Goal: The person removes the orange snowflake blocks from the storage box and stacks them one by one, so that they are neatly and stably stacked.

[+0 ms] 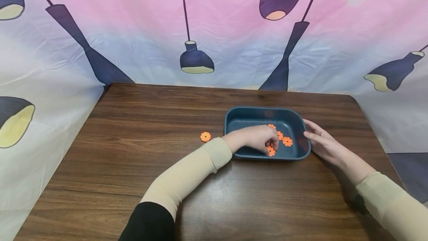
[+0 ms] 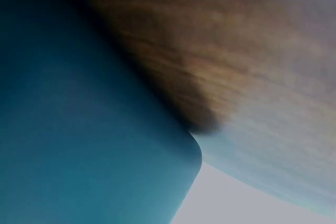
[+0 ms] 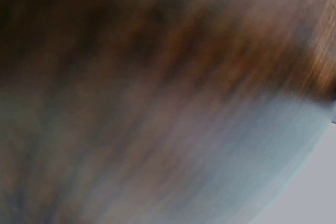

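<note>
A dark teal plastic tub (image 1: 260,113) stands on the wooden table, with several orange notched discs (image 1: 287,141) on its floor. Over its left side reaches my left hand (image 1: 260,138), fingers curled down and pinching an orange disc (image 1: 271,151) near the front wall. My right hand (image 1: 323,145) holds the tub's right end, thumb at the rim and fingers along the outside. One more orange disc (image 1: 205,137) lies on the table left of the tub. The left wrist view shows the tub's wall (image 2: 79,129) close up; neither hand appears in the wrist views.
The brown wooden table (image 1: 133,133) extends around the tub, its far edge against a printed cloth backdrop (image 1: 150,29) with lamp drawings. In the right wrist view the table (image 3: 210,51) is blurred.
</note>
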A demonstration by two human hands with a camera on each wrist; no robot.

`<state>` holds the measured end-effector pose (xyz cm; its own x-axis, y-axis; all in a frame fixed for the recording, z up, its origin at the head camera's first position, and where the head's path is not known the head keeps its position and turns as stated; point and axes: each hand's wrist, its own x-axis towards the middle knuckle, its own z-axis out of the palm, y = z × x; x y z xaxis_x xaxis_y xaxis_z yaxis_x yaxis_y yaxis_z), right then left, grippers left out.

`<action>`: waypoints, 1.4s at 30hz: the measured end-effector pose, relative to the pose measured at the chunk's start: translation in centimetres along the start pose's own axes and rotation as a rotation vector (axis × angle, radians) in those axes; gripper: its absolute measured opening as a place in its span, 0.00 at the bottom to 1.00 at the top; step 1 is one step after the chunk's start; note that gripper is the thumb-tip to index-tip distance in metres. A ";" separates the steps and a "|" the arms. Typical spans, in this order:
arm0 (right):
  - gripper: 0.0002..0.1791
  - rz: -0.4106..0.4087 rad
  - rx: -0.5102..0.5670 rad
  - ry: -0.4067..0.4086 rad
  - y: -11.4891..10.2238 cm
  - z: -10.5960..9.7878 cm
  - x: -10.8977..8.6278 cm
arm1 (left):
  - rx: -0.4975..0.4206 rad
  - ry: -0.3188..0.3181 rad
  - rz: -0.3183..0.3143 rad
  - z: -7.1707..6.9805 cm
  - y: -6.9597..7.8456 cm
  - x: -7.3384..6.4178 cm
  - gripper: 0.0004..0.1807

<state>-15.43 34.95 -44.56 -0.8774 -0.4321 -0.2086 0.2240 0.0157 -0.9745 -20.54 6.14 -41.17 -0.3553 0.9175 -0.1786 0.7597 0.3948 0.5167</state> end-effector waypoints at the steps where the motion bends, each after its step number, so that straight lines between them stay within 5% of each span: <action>1: 0.23 0.000 -0.001 -0.001 0.0 0.0 0.0 | 0.001 -0.001 -0.003 0.0 0.0 0.0 0.10; 15: 0.23 -0.037 0.021 -0.027 0.2 0.0 0.0 | 0.046 0.024 -0.030 -0.4 0.2 -0.5 0.09; 22: 0.25 -0.069 0.087 -0.057 0.4 -0.2 0.0 | -0.002 0.053 -0.064 -1.3 -0.4 -1.3 0.09; 36: 0.24 -0.048 0.071 -0.046 0.2 -0.1 0.1 | -0.150 0.202 -0.050 -4.5 -2.1 -5.2 0.02; 42: 0.23 -0.038 0.054 -0.032 0.1 0.1 0.1 | -0.164 0.219 -0.072 -5.7 -2.8 -6.8 0.02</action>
<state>-15.43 34.80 -44.64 -0.8717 -0.4604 -0.1681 0.2141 -0.0493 -0.9756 -23.34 -1.43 -36.59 -0.5276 0.8484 -0.0437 0.6362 0.4287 0.6414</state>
